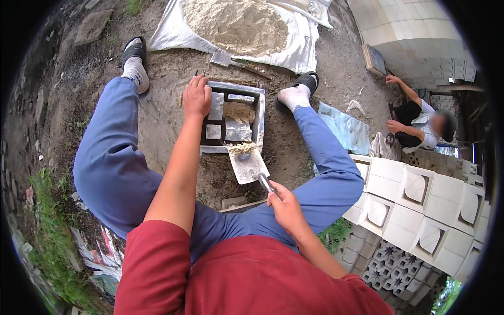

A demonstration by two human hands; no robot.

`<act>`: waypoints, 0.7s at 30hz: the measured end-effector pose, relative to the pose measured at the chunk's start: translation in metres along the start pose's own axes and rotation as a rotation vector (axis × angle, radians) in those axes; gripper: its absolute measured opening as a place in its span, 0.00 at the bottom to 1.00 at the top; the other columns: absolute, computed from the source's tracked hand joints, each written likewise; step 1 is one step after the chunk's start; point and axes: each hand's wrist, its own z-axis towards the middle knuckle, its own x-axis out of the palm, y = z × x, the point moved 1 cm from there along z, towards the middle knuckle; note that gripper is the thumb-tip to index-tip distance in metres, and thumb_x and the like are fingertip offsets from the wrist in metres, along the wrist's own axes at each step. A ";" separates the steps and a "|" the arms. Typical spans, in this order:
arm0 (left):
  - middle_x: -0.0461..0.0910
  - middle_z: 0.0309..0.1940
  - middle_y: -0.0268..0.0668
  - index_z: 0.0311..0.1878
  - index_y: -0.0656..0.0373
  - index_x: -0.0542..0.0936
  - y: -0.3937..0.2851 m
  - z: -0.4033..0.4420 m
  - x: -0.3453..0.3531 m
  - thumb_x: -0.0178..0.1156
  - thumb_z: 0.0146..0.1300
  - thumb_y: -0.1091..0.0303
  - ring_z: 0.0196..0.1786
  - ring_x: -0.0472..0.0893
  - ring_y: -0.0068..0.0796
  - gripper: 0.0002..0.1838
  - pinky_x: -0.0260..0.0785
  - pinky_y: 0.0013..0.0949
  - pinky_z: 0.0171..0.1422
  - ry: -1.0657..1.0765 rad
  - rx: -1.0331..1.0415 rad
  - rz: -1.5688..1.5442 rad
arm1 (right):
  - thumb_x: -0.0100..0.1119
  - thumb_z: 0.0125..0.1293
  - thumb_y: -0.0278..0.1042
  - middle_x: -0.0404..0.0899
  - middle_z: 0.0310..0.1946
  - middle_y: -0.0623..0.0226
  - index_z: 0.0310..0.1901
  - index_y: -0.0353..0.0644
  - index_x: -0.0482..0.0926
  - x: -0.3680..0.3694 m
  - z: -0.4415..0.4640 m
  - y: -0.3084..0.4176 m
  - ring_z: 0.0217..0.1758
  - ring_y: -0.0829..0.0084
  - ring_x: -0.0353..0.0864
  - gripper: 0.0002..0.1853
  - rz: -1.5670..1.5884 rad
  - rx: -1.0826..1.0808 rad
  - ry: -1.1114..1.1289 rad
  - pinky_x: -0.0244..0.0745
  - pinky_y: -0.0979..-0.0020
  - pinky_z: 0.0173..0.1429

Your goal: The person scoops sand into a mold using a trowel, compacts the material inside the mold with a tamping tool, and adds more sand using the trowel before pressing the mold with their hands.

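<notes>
My left hand [197, 96] rests at the upper left corner of a metal mould [230, 86], its fingers bent over the rim; whether they hold a part of it is hidden. Smooth metal blocks [238, 130] fill parts of the mould, and sandy mix [240, 112] lies between them. My right hand [286, 206] is wrapped round the handle of a flat trowel [249, 167]. The trowel's blade reaches the mould's lower edge, with damp crumbly mix [243, 148] along its far end.
A sand pile [236, 23] lies on a white sheet [176, 32], with a second trowel [222, 58] by its edge. Cast blocks [391, 181] stand in rows at right. Another person [424, 126] crouches at the far right, near a bluish sheet [344, 127].
</notes>
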 end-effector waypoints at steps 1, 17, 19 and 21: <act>0.78 0.69 0.38 0.59 0.53 0.81 0.000 0.000 0.000 0.50 0.73 0.60 0.76 0.71 0.45 0.18 0.65 0.50 0.77 -0.004 0.002 0.001 | 0.52 0.78 0.32 0.82 0.36 0.67 0.70 0.35 0.74 -0.001 0.003 0.004 0.34 0.81 0.78 0.23 0.083 0.054 0.063 0.73 0.74 0.40; 0.77 0.70 0.40 0.60 0.54 0.81 -0.003 0.000 0.000 0.50 0.73 0.60 0.76 0.71 0.47 0.19 0.63 0.50 0.79 -0.005 -0.020 -0.027 | 0.44 0.75 0.27 0.76 0.42 0.66 0.80 0.42 0.61 -0.031 0.029 0.099 0.15 0.87 0.55 0.32 0.417 0.313 0.372 0.51 0.80 0.16; 0.78 0.70 0.40 0.60 0.54 0.81 -0.003 0.001 -0.001 0.50 0.73 0.60 0.76 0.71 0.47 0.19 0.63 0.50 0.78 0.008 -0.034 -0.021 | 0.44 0.75 0.27 0.75 0.42 0.66 0.81 0.42 0.61 -0.033 0.031 0.104 0.15 0.88 0.54 0.32 0.401 0.298 0.348 0.51 0.80 0.16; 0.78 0.70 0.40 0.59 0.54 0.81 -0.003 0.000 -0.001 0.50 0.73 0.61 0.76 0.71 0.47 0.18 0.63 0.50 0.78 0.003 -0.034 -0.014 | 0.44 0.75 0.27 0.75 0.41 0.66 0.81 0.43 0.61 -0.033 0.032 0.103 0.15 0.88 0.54 0.32 0.388 0.285 0.332 0.51 0.80 0.15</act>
